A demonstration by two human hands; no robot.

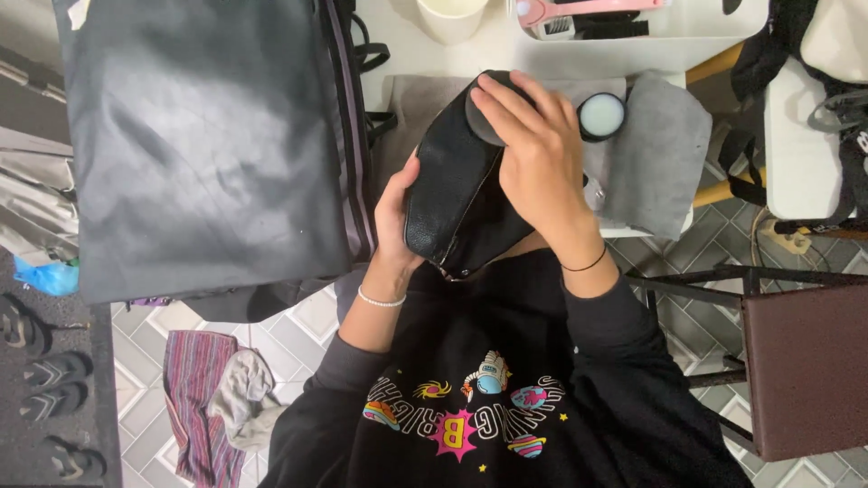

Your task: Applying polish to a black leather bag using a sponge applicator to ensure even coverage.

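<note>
A small black leather bag point(457, 194) is held up over my lap, in front of a white table point(506, 50). My left hand point(395, 212) grips its left side from underneath. My right hand point(533, 158) lies over the bag's top and right side, pressing a dark round pad point(481, 122) against the leather. Just right of that hand, a small open round tin with pale cream point(601, 115) sits on a grey cloth point(655, 154) that lies on the table.
A large dark bag point(203, 145) fills the left. A white cup point(450, 16) and a pink tool point(579, 9) stand at the table's back. A brown stool point(805, 361) is on the right. Sandals point(54, 370) and a striped cloth point(199, 398) lie on the tiled floor.
</note>
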